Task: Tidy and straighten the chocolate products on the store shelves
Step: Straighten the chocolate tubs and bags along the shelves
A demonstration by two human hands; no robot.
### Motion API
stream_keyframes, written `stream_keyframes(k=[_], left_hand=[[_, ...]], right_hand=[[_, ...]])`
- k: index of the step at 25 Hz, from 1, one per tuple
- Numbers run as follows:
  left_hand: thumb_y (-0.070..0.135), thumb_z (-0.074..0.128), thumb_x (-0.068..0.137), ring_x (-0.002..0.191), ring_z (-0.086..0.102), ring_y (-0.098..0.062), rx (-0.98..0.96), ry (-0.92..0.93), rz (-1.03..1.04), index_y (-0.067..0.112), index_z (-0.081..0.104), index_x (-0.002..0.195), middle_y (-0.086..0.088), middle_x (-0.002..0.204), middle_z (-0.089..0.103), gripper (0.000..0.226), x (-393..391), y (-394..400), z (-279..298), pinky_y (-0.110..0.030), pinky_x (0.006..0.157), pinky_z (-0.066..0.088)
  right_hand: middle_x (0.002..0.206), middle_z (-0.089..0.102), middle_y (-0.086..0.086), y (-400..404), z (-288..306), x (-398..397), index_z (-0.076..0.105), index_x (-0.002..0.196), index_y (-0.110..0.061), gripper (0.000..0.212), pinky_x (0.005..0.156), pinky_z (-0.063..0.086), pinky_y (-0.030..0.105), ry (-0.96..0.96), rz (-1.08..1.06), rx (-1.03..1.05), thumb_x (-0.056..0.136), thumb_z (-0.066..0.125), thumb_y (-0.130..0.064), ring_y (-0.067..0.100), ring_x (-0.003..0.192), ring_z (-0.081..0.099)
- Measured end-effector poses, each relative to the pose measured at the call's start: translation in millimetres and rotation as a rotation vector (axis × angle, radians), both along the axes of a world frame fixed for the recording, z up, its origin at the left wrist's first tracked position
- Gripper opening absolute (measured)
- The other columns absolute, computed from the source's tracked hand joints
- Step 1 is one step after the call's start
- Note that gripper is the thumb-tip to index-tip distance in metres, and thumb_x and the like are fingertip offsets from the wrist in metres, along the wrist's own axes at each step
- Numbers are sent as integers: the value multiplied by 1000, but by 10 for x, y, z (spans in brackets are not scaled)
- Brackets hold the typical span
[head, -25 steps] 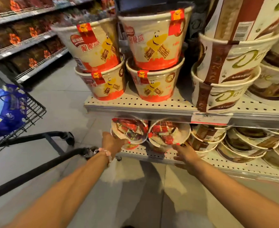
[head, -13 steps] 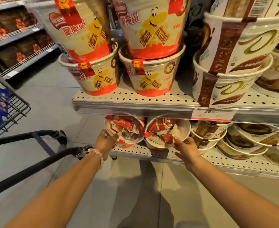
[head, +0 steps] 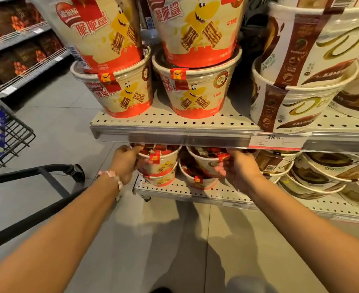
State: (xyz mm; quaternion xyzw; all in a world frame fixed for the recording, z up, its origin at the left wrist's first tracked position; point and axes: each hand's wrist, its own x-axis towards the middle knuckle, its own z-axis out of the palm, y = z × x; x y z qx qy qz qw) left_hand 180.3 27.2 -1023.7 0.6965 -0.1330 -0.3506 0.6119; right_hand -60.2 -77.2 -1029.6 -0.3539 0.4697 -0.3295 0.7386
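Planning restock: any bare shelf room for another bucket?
Upper shelf: a bare gap between the red wafer buckets and brown buckets, plus the front lip. Lower shelf: crowded; left hand and right hand grip stacked buckets.

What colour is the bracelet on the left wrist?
Pale pink beads; the bracelet shows in the head view, just behind the left hand.

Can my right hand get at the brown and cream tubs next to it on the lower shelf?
Probably yes: the brown and cream tubs sit just beside the right hand, nothing between, though it grips a red wafer tub.
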Motion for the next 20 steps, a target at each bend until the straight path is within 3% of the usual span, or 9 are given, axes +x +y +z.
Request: stream_keyframes(k=[2,4,7,10,12,15,17,20], left_hand=[[13,57,89,51,64,-14,5,91,5,2,51,99,-13,78,68,16,13,-19,8,-17,41,50],[17,57,90,57,66,-14,26,67,1,2,50,101,-11,84,66,20,20,21,-50,-18,46,51],[22,56,91,84,66,-24,14,-10,-13,-1,49,108,-13,100,64,29,56,171,-234,-31,71,55],[1,44,86,92,56,-25,-52,-92,-15,5,44,110,-15,112,55,24,55,302,-392,-31,71,48],[-9,49,81,99,48,-14,14,-247,-72,11,32,124,-7,121,45,50,-10,315,-472,-27,81,44],[0,76,68,105,46,2,50,-439,-279,19,18,131,11,121,43,87,-119,248,-635,-16,88,44],[8,85,59,107,53,0,5,-482,-290,18,19,131,10,120,49,99,-143,171,-757,-16,85,50],[32,90,46,110,57,-10,-2,-555,-184,17,24,130,2,121,55,108,-112,87,-895,-28,89,52]], right_hand=[[41,57,2,-71,75,-9,55,74,-5,32,36,47,15,33,91,39,97,41,-22,8,34,56],[42,59,2,-86,82,-51,53,71,-8,36,36,47,14,81,221,44,98,40,-28,8,36,58],[62,64,10,27,-120,-187,53,73,-8,41,48,50,24,214,305,-113,98,36,-35,18,50,62],[90,60,8,272,-413,-255,51,100,-9,13,66,49,29,284,73,-394,95,46,-20,25,83,62],[111,53,1,374,-557,-199,43,123,-9,42,83,45,27,390,31,-539,85,61,-10,17,103,54],[130,46,-4,349,-758,-8,30,137,-13,85,100,40,25,411,29,-659,67,79,-12,7,118,47],[135,46,-2,265,-870,86,29,138,-16,98,105,39,30,407,-38,-672,58,85,-17,10,124,45],[133,47,1,176,-922,204,30,133,-19,102,105,40,31,416,-95,-686,51,89,-27,14,125,46]])
